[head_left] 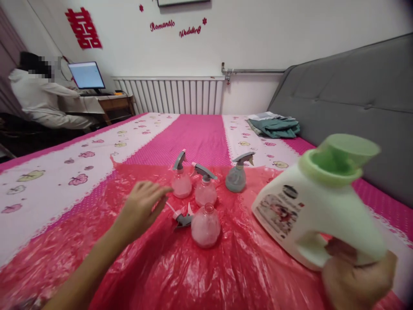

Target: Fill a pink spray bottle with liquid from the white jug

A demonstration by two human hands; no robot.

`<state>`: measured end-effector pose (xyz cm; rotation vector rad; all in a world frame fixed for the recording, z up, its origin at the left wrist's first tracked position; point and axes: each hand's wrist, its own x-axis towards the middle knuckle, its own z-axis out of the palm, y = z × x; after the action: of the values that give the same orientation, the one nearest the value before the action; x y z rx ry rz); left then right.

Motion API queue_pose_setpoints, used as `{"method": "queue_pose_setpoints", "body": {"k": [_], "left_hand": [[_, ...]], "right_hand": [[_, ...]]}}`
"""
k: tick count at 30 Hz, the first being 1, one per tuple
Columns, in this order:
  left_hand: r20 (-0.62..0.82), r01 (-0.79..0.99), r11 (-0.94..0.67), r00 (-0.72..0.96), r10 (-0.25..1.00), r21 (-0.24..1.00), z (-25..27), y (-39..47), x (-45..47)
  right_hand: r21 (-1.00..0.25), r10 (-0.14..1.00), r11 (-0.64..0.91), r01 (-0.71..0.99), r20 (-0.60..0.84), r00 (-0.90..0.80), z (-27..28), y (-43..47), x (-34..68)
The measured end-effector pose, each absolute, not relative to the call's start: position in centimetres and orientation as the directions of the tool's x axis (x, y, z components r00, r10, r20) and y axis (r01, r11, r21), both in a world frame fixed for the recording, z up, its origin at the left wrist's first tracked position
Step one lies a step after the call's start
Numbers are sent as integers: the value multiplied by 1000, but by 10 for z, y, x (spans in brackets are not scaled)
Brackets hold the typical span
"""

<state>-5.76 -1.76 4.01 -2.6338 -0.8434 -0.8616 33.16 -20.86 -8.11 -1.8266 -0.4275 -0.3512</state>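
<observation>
My right hand (358,277) grips the handle of a large white detergent jug (318,206) with a green open spout, held tilted above the red plastic sheet (200,275). My left hand (142,206) reaches forward with fingers apart, holding nothing, close to a loose grey spray head (182,217). Beside that lies an uncapped round pink bottle (205,226). Behind stand two pink spray bottles (181,181) (205,189) and a grey-green spray bottle (237,174), all with trigger tops on.
The sheet covers a bed with a pink and white flowered cover (64,163). Folded green clothes (274,125) lie by the grey headboard (348,94). A radiator (171,94) lines the far wall. A person in white (41,99) sits at a desk with a monitor (86,75).
</observation>
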Motion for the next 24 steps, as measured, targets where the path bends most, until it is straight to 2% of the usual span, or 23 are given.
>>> {"method": "queue_pose_setpoints", "body": {"k": [4,7,12,16,20,24], "left_hand": [[485,556,-827,747,455,-81,-31,-26,-78],[462,587,-807,735,496,-68,-58,-38,-71],[520,632,-775,669,531,-22,-78,-43,-56],[499,657,-753,665,555,-37,-91,-42,-56],[501,673,-739,652,569,-37,-97,-41,-58],[493,666,-746,656,572,-21,-99,-40,-58]], "right_hand": [[-864,63,-266,426,426,903,-76,-198,340],[-863,99,-327,386,375,922,-80,-188,342],[-810,341,-439,389,251,906,-91,-180,340],[-775,346,-480,411,263,901,-99,-180,340],[-781,370,-363,508,380,848,-102,-177,343],[-828,359,-357,433,306,882,-98,-177,344]]}}
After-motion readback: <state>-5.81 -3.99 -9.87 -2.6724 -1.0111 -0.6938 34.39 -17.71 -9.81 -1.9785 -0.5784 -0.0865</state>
